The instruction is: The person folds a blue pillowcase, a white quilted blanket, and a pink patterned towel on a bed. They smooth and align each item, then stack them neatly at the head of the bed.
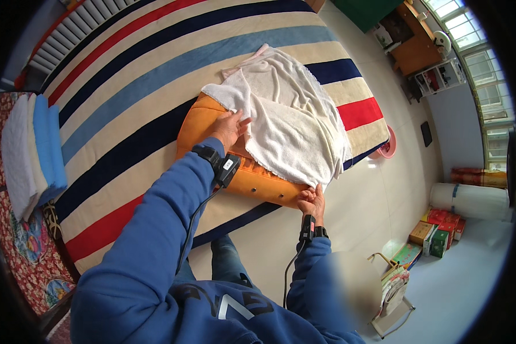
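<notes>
A white terry towel [284, 124] lies spread and wrinkled over an orange padded cushion [245, 182] on a striped bed. The cushion's near side shows dark round studs and a gathered strip; its far part is hidden beneath the cloth. My left hand [228, 130] rests at the towel's left edge above the cushion, fingers apart, gripping nothing that I can see. At the towel's near right corner, my right hand [312, 202] pinches the cloth between thumb and fingers, beside the cushion's end. Each wrist wears a strapped black device with a cable.
Folded white and blue cloths [36, 150] are stacked on a floral-covered surface at the left. A pink basin [387, 142] stands on the floor past the bed's edge. Several boxes [438, 230], a white roll [468, 202] and a folding frame with cloth [393, 292] line the right wall.
</notes>
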Motion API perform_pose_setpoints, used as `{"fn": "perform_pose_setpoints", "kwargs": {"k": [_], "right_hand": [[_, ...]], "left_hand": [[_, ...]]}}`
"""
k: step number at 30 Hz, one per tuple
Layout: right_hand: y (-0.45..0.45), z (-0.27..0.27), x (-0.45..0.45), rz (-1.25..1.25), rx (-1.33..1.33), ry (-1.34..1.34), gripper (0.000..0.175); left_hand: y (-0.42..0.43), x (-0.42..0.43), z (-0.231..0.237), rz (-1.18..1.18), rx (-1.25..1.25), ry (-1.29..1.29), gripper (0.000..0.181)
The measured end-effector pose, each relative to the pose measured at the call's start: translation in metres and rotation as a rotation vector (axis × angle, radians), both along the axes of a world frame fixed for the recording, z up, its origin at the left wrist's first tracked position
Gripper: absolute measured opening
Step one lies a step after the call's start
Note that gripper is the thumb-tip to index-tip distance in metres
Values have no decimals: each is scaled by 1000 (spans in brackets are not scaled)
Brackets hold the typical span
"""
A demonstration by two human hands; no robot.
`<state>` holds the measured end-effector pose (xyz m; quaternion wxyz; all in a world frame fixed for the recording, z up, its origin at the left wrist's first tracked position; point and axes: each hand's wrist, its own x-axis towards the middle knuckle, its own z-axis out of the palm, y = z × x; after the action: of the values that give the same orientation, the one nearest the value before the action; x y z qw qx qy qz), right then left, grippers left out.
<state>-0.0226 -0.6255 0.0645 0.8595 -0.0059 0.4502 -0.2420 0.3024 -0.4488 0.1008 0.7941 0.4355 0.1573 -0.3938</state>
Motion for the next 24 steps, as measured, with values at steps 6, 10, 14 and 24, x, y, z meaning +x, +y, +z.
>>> {"fn": "perform_pose_setpoints", "kwargs": {"k": [6, 10, 14, 24], "right_hand": [[-11, 1, 8, 88, -44, 210, 4], [2, 16, -8, 129, -32, -222, 17], [41, 26, -47, 246, -253, -199, 37], [79, 15, -78, 220, 111, -79, 61]], "left_hand": [[4, 17, 10, 55, 14, 21, 12], [54, 9, 15, 80, 4, -94, 15], [146, -29, 28, 81, 8, -244, 16], [234, -106, 10, 86, 150, 46, 14]]}}
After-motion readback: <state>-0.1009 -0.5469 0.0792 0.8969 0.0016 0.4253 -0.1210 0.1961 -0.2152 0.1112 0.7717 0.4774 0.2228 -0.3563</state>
